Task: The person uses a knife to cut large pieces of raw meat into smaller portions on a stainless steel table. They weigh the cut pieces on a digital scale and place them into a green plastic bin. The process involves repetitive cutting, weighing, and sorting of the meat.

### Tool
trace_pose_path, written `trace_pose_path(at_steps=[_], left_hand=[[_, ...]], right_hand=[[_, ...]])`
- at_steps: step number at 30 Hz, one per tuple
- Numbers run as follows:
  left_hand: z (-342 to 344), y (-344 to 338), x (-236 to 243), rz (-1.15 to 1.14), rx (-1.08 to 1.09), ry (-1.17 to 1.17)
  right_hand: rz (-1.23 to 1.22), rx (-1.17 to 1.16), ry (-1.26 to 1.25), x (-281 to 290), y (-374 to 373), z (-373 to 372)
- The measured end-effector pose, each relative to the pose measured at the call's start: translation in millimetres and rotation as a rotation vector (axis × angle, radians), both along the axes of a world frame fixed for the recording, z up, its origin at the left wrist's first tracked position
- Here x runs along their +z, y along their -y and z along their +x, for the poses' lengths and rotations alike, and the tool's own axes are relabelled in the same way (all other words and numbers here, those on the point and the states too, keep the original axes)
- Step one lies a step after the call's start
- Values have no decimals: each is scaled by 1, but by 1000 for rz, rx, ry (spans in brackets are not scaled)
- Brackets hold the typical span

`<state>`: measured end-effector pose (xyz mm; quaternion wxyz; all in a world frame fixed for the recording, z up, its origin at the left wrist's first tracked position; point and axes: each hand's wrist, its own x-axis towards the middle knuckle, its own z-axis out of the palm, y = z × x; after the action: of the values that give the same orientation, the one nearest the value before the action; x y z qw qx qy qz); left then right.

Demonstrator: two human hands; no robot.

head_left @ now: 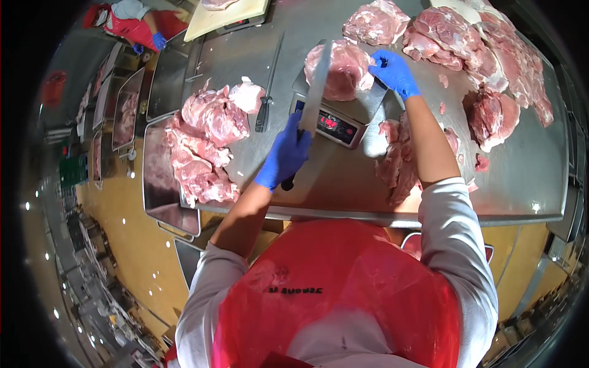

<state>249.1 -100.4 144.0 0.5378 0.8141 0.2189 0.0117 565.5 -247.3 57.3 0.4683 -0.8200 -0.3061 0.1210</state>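
My left hand [286, 152], in a blue glove, is closed round a long knife [316, 92]. The blade points away from me and crosses above the left part of a round piece of raw meat [347, 72]. That piece rests on a small scale [336, 127] with a lit red display. My right hand [394, 75], also gloved in blue, grips the right edge of the same piece with its fingertips. A sharpening steel [264, 110] with a black handle lies on the table left of the scale.
Raw meat pieces [211, 116] lie piled at the left, beside a metal bin [161, 175]. More cuts [451, 37] cover the far right, and trimmings [399, 162] lie near my right forearm. A cutting board [221, 21] is at the back. Another person [138, 24] stands at the far left.
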Motion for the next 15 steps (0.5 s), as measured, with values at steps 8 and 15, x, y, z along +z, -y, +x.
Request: trace_pose_path(at_steps=[8,15], left_hand=[[106,58,-11,483,-139,97],[126,77,-12,607,-85,-117]], right_hand=[[67,42,-153,-8,3,7],[58,79,-3,-10,1,15]])
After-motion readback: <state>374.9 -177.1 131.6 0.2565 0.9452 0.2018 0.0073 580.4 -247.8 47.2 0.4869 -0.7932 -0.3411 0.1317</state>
